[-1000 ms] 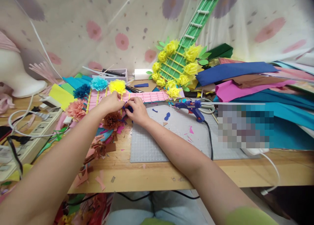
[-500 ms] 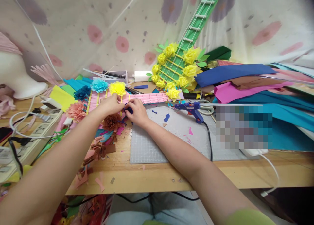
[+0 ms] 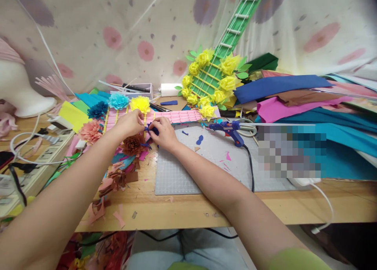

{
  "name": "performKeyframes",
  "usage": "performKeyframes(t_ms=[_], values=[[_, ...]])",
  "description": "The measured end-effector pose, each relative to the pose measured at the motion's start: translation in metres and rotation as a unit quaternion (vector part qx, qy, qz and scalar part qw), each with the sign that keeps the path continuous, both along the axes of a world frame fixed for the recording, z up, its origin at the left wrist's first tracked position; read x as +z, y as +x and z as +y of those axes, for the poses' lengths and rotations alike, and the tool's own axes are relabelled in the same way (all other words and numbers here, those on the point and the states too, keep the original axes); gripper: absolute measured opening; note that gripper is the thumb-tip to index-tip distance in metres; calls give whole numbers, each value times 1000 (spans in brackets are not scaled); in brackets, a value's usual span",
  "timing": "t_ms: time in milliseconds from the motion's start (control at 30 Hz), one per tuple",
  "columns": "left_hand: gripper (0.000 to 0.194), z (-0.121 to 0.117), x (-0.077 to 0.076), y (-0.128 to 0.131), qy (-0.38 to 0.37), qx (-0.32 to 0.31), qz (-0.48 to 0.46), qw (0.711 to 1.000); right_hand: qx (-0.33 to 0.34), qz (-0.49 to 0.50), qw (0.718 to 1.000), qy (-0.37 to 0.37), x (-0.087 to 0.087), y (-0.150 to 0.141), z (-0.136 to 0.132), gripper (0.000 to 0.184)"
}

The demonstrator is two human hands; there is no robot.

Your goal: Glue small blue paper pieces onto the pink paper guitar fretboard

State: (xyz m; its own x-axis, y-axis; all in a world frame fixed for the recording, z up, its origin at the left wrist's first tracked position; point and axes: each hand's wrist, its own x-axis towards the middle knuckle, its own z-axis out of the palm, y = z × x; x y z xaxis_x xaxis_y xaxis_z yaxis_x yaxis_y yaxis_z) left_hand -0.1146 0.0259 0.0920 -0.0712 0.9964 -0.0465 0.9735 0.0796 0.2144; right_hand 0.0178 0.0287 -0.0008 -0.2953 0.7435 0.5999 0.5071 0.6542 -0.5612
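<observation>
A dark blue paper flower point(image 3: 153, 130) sits at the lower edge of a pink paper guitar point(image 3: 176, 116), between my two hands. My right hand point(image 3: 163, 133) has its fingers curled over the flower from the right. From the left, my left hand point(image 3: 130, 124) pinches at its petals; the fingertips are partly hidden. Around the guitar's body are a yellow flower point(image 3: 140, 104), a light blue flower point(image 3: 118, 101), a teal flower point(image 3: 97, 109), a salmon flower point(image 3: 90, 131) and a brown flower point(image 3: 133, 144), just below my left hand.
A blue glue gun point(image 3: 229, 129) lies on the grey cutting mat point(image 3: 182, 179) among paper scraps. Behind stands a green guitar point(image 3: 226, 52) ringed with yellow flowers. Crepe paper point(image 3: 282, 85) is piled right; a power strip point(image 3: 50, 164) and a white mannequin head point(image 3: 20, 85) are left.
My left fingers have drawn slightly back leftward, showing more of the dark blue flower. My right hand stays nearly in place. The whole view shifts a little.
</observation>
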Motion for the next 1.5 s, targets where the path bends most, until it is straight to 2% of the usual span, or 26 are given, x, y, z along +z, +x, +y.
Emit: performKeyframes(t_ms=[100, 333, 500, 733, 967, 1200, 1400, 1500], values=[[43, 0, 1, 1, -13, -18, 51, 998, -2, -5, 1000, -6, 0, 0, 0, 11], [43, -4, 7, 5, 18, 19, 130, 991, 4, -10, 1000, -16, 3, 1, -1, 12], [47, -5, 4, 8, -8, 16, 87, 996, 6, -13, 1000, -18, 5, 1, -2, 11], [49, -3, 2, 11, -19, 44, 72, 996, 6, -7, 1000, -17, 5, 2, -3, 10], [51, -1, -3, 6, -15, 34, 31, 999, 2, -14, 1000, -5, 4, 2, -2, 11], [42, 0, 0, 2, -43, 2, 2, 999, 4, -11, 1000, -15, 3, 2, -2, 11], [26, 3, 0, -5, -26, 21, -20, 999, 3, -9, 1000, -10, 2, 2, -2, 11], [28, 1, 3, -3, -33, 41, -40, 998, 5, -11, 1000, -15, 3, 1, -2, 11]])
